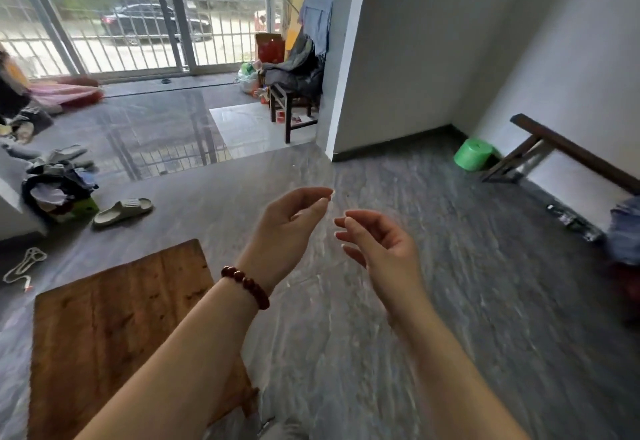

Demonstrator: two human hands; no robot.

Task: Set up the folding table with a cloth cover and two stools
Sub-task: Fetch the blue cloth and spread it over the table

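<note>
Hand state: my left hand [294, 221] and right hand [377, 245] are raised side by side in front of me, close together but not touching. The fingers of both are loosely curled. Neither hand holds anything.

Task items:
1. The wooden bench top [114, 318] lies below and to the left of the hands. My left forearm crosses its near right corner. No cloth is on the visible part.
2. A wooden frame [571, 152] leans tilted against the wall, ahead of the hands and well to their right. I judge it to be one of the stools. Its dark top rail runs along the wall, from far-left to near-right as seen from the hands. A green roll [472, 155] stands on the floor just beside its far end.

Governing relation: the frame is well apart from both hands, on the opposite side from the bench. The right hand is nearer to it. The likely approach is forward and right, taking the rail across its long axis.
</note>
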